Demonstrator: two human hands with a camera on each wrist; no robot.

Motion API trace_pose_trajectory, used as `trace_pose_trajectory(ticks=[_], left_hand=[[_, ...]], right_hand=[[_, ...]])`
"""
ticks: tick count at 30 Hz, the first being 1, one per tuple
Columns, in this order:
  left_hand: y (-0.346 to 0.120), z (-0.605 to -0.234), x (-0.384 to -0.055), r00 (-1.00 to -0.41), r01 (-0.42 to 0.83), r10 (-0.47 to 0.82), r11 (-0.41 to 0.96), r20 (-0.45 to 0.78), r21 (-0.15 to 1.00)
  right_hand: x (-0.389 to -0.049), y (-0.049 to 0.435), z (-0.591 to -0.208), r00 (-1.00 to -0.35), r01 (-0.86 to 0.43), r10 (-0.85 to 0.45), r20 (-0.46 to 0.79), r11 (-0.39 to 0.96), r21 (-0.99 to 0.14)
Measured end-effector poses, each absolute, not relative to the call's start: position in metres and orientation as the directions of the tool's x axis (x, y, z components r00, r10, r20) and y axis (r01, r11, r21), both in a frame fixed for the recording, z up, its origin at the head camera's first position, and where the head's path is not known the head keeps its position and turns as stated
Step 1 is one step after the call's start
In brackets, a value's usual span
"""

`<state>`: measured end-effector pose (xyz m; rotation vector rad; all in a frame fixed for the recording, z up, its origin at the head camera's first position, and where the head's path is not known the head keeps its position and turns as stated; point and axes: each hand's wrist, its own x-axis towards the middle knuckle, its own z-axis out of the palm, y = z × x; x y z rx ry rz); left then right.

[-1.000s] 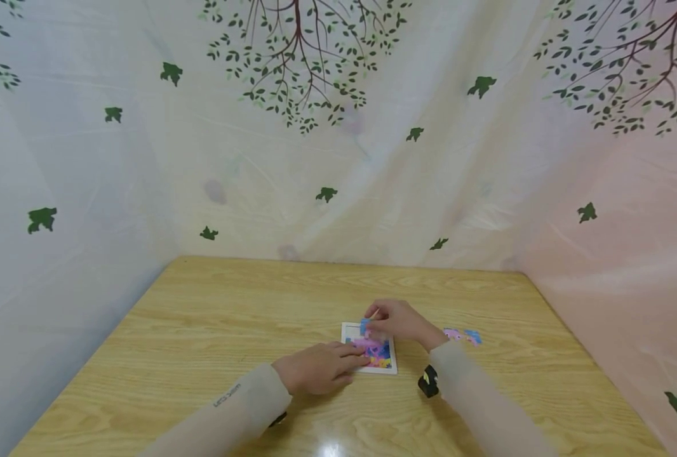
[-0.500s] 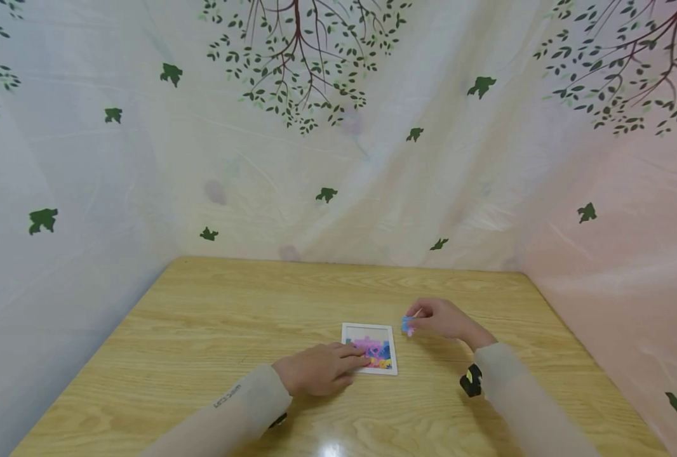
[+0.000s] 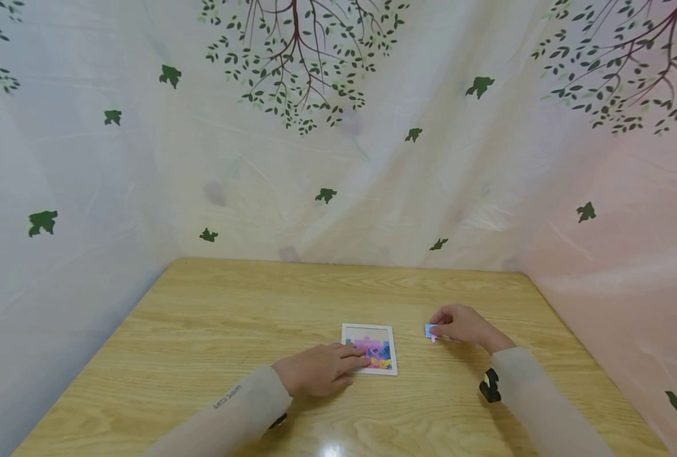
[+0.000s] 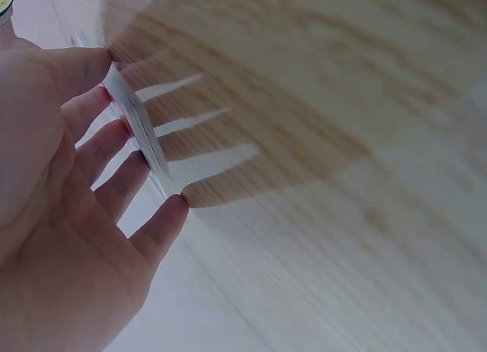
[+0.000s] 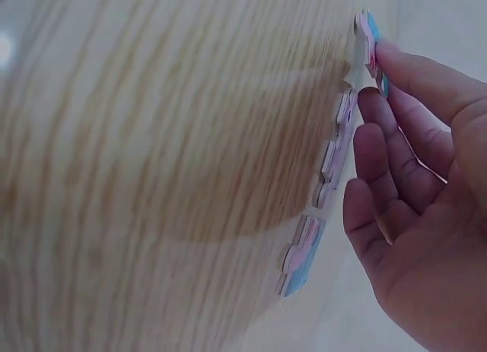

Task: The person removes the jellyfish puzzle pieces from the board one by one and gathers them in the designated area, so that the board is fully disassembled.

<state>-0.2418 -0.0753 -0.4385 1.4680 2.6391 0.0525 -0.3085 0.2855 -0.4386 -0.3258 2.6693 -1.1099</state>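
Observation:
A white-framed jigsaw puzzle [image 3: 367, 331] lies flat on the table, its lower part filled with pink, blue and yellow pieces. My left hand [image 3: 319, 369] rests with extended fingers over its lower left side. In the left wrist view, the fingertips meet the board's edge [image 4: 139, 124]. Off to the right of the frame, my right hand [image 3: 467, 325] pinches a blue and pink puzzle piece [image 5: 373, 44] between thumb and fingers, close over the table. Below that piece in the right wrist view lie pink pieces [image 5: 335, 150] and a pink-and-blue piece [image 5: 304, 253]; the hand mostly hides them in the head view.
The wooden table [image 3: 247, 304] reaches back to a pale curtain [image 3: 270, 190] printed with leaves and branches. Curtains also stand along both sides. A black wrist device [image 3: 489, 386] sits at the right sleeve.
My right hand has moved right from above the frame's top to the loose pieces, carrying the blue and pink puzzle piece. My left hand has stayed on the frame.

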Motion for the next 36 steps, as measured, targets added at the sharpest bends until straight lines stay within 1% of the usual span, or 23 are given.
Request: trace_pose_trajectory(ticks=[6,13,20,24,31,36], left_hand=[[-0.075,-0.439,-0.241,-0.533,0.836,0.84,0.541,-0.095,0.093],[-0.074,-0.439,-0.242,-0.529,0.836,0.843,0.537,-0.094,0.109],[-0.071,-0.439,-0.242,-0.544,0.826,0.835,0.55,-0.082,0.125],[-0.068,-0.436,-0.243,-0.549,0.824,0.832,0.554,-0.075,0.117],[-0.064,-0.436,-0.245,-0.558,0.823,0.829,0.559,-0.045,0.096],[-0.06,-0.437,-0.246,-0.561,0.824,0.827,0.561,-0.022,0.08]], right_hand=[[-0.312,0.29,-0.442,-0.95,-0.102,-0.281,-0.137,0.695,-0.712],[-0.312,0.289,-0.443,-0.951,-0.069,-0.264,-0.162,0.69,-0.72],[-0.31,0.288,-0.439,-0.95,-0.076,-0.268,-0.161,0.698,-0.712],[-0.309,0.287,-0.436,-0.949,-0.11,-0.286,-0.137,0.704,-0.702],[-0.308,0.279,-0.431,-0.944,-0.2,-0.321,-0.071,0.732,-0.651],[-0.306,0.266,-0.433,-0.924,-0.243,-0.377,-0.061,0.705,-0.667]])
